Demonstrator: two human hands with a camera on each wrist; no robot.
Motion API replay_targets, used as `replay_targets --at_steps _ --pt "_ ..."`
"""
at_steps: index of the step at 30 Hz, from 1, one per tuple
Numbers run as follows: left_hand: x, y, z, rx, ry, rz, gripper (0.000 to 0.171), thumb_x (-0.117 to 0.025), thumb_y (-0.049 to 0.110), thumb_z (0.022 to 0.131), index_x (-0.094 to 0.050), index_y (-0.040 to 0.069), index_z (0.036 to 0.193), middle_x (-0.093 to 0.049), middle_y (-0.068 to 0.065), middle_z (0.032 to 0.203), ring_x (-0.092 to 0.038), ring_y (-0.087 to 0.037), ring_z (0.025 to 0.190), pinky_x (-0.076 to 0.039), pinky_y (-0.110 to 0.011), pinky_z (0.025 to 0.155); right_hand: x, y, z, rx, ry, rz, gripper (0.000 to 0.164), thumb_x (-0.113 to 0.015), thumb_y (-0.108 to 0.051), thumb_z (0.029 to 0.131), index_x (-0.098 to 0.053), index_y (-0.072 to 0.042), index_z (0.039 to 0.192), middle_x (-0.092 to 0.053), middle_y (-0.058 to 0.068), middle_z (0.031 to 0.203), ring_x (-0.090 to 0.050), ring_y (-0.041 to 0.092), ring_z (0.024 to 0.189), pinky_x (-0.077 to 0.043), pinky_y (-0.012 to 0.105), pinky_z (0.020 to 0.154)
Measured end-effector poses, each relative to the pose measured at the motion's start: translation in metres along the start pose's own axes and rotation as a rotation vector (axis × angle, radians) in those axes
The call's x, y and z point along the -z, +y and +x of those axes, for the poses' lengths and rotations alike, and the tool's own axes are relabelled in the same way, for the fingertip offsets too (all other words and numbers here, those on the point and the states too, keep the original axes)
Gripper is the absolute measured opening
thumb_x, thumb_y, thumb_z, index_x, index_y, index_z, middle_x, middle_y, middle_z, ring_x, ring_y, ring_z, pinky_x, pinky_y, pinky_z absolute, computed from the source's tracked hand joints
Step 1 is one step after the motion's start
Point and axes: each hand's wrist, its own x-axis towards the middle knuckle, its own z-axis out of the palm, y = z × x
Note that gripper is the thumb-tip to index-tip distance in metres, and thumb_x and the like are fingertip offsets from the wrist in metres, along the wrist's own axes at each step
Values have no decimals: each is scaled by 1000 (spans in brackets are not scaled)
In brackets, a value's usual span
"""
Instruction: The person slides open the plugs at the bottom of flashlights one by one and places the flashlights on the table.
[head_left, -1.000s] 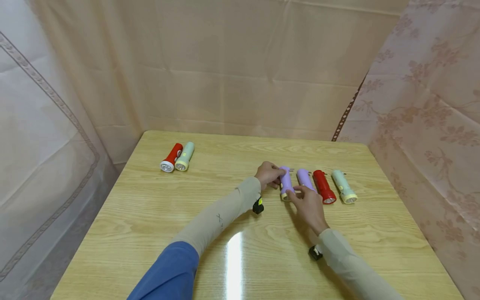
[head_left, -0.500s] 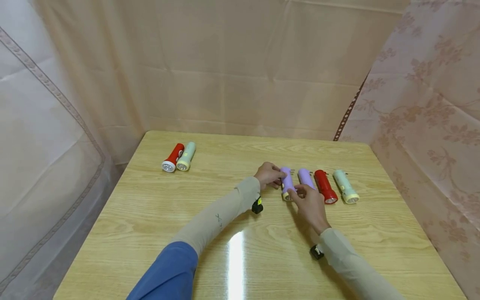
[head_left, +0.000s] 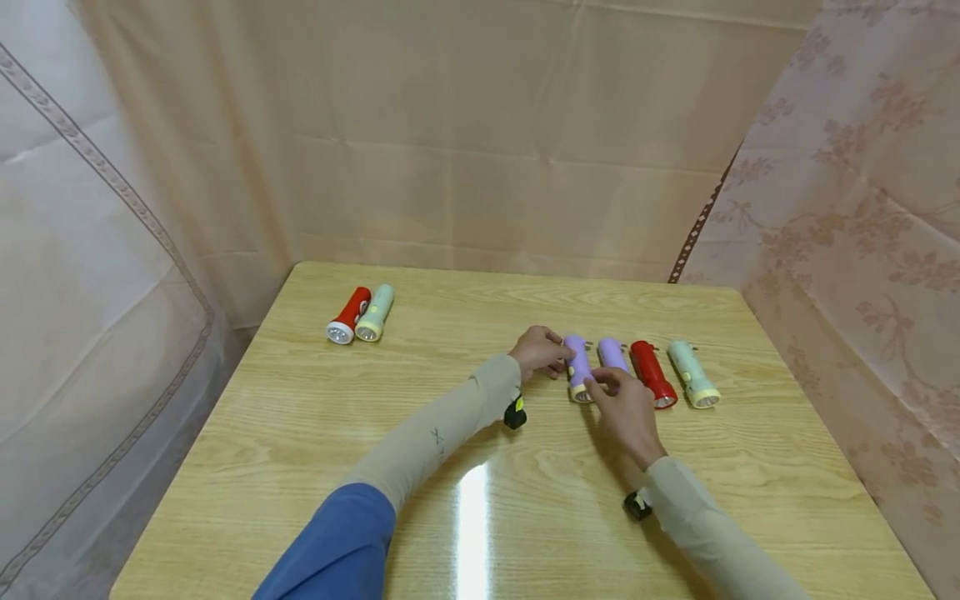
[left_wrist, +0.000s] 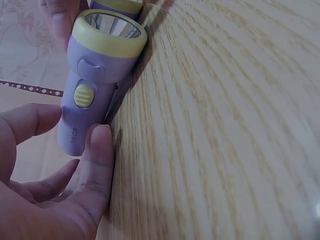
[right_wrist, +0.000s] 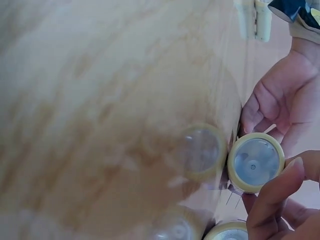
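Fingers (left_wrist: 32, 122) of the left hand (head_left: 536, 353) pinch the tail of the leftmost purple flashlight (head_left: 578, 365), and the right hand (head_left: 626, 410) grips its lens end, which faces the near edge of the tabletop (head_left: 337, 417). Toward the right edge follow a second purple flashlight (head_left: 612, 353), a red flashlight (head_left: 651, 372) and a mint flashlight (head_left: 692, 372). Near the far left corner lie a white-rimmed red flashlight (head_left: 352, 310) and another mint flashlight (head_left: 377, 308).

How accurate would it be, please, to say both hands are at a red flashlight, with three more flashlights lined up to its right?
Only the colour is wrong: the flashlight that the left hand and right hand touch is purple, as the head view shows.
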Motion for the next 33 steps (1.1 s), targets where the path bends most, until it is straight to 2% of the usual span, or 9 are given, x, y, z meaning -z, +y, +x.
replay_targets --at_steps 4,8,13,17,21,26,33 --pt "3 -1 -1 5 -19 -3 37 -77 7 92 -58 -4 122 -69 -14 94 -68 -24 75 -62 -36 68 1 -1 1 -19 -11 14 30 -69 -27 100 -73 -4 118 -75 15 109 -70 30 101 -54 42 85" --pt "6 0 -6 4 -70 3 34 -75 8 94 -57 -3 120 -70 -20 102 -69 -26 77 -63 -37 70 4 -1 0 -34 -11 9 29 -69 -25 99 -74 -4 119 -75 15 108 -68 28 100 -51 40 84" --pt "13 1 -12 -7 -103 17 22 -72 9 97 -59 0 113 -70 -26 106 -67 -25 75 -62 -39 69 8 -3 -1 -43 -7 7 29 -69 -23 98 -73 -4 120 -73 15 105 -63 28 94 -48 37 79" --pt "18 -1 -13 -26 -104 37 13 -70 9 99 -65 0 106 -70 -26 101 -65 -24 73 -61 -38 67 8 -3 -1 -46 4 12 27 -70 -21 98 -74 -6 120 -70 13 102 -59 26 91 -46 35 77" --pt "24 -3 -17 -51 -127 53 17 -69 9 99 -68 -5 108 -70 -26 96 -63 -23 71 -60 -35 63 7 -3 0 -54 16 27 26 -70 -22 98 -74 -7 119 -71 14 104 -60 25 93 -47 33 77" --pt "29 -4 -24 -73 -160 76 24 -68 10 100 -67 -10 113 -71 -23 91 -64 -21 68 -58 -32 60 8 -5 -1 -51 25 53 27 -69 -25 99 -74 -8 119 -72 15 102 -62 25 92 -48 27 69" --pt "38 -5 -36 -87 -184 105 28 -66 14 102 -66 -11 116 -71 -24 101 -68 -25 76 -60 -34 64 7 -13 -2 -23 35 74 26 -70 -26 99 -74 -8 117 -73 11 103 -60 23 89 -46 23 67"
